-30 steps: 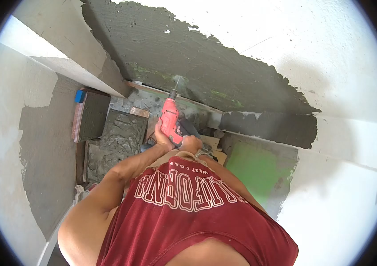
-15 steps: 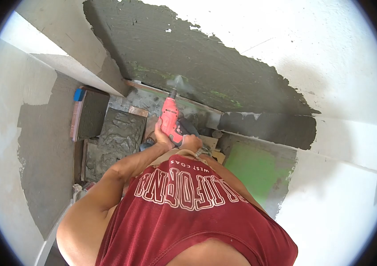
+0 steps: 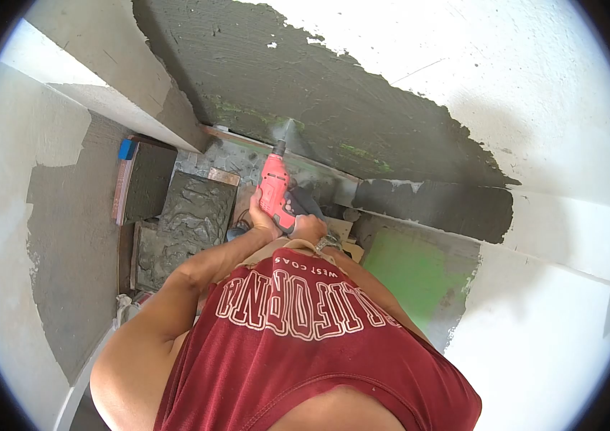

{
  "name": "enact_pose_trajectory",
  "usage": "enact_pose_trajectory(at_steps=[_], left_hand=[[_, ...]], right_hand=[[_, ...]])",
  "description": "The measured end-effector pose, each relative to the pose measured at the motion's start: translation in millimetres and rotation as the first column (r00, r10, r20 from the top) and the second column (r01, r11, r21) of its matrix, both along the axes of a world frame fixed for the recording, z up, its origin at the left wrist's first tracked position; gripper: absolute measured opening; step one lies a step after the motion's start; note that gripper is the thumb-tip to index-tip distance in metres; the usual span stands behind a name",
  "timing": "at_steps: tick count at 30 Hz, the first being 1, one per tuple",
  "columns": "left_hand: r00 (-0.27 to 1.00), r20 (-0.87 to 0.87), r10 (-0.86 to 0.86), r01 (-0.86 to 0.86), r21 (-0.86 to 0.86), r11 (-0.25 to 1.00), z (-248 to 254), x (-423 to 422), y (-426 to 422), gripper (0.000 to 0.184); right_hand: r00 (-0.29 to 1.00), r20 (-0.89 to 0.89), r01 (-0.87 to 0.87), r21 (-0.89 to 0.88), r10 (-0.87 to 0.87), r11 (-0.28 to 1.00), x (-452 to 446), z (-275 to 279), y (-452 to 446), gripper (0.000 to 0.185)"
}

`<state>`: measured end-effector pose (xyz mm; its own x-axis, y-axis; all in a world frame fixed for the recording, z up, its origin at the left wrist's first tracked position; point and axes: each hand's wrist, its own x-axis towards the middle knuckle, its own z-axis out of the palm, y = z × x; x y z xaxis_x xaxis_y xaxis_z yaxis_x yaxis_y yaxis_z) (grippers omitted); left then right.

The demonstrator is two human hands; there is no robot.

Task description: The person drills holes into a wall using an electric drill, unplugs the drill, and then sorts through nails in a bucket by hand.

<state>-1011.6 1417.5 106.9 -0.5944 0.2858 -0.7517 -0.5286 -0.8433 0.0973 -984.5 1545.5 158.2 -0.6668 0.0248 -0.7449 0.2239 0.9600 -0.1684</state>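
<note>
A pink-red power drill [image 3: 274, 190] with a black chuck points away from me at the lower part of the grey plastered wall [image 3: 305, 79]. Its bit meets the wall amid a pale puff of dust, so the tip is hard to make out. My left hand [image 3: 263, 220] is wrapped around the left side of the drill's body. At the rear, my right hand [image 3: 310, 228] grips the handle, its fingers partly hidden. Green patches show on the wall around the drilling spot.
To the left, wet grey mortar [image 3: 193, 210] lies heaped on a board. Beside it stands a mortar-smeared panel with a blue corner [image 3: 127, 149]. A wall corner juts out at upper left. A green-painted surface [image 3: 409, 269] lies at right, below a plastered ledge [image 3: 438, 208].
The dust cloud at the bit has changed shape, and the bit shows a little more. Both hands keep their hold on the drill, which has barely moved.
</note>
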Motion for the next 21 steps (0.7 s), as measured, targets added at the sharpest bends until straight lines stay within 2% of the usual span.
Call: enact_pose_trajectory(at_steps=[3, 5, 9, 13, 16, 21], left_hand=[[1.000, -0.020, 0.004, -0.004, -0.030, 1.000, -1.6, -0.8, 0.4, 0.054], [0.999, 0.026, 0.027, -0.025, -0.043, 0.999, 2.3, -2.6, 1.1, 0.053], [0.999, 0.039, 0.014, -0.012, -0.057, 0.998, 3.0, -3.1, 0.7, 0.053], [1.000, -0.006, -0.025, 0.025, -0.019, 1.000, -4.1, -2.4, -1.8, 0.053], [0.999, 0.033, 0.019, -0.017, -0.049, 0.999, 3.0, -5.5, 1.6, 0.053], [0.998, 0.065, -0.021, 0.023, -0.017, 1.000, 0.2, -5.8, -2.4, 0.052]], right_hand=[[1.000, -0.021, 0.008, 0.011, -0.008, 1.000, 1.9, -3.0, -0.4, 0.048], [0.998, -0.067, -0.012, 0.006, 0.012, 1.000, 6.4, -16.2, 3.3, 0.047], [0.999, -0.043, 0.005, -0.035, -0.006, 0.999, 0.1, 1.7, 2.4, 0.046], [0.997, -0.074, 0.021, -0.023, -0.023, 1.000, 1.9, -5.2, 0.6, 0.045], [0.995, -0.100, 0.004, 0.005, -0.003, 1.000, 5.0, -17.4, 1.0, 0.044], [0.994, -0.106, 0.006, -0.009, -0.007, 1.000, 3.7, -15.0, 0.7, 0.041]])
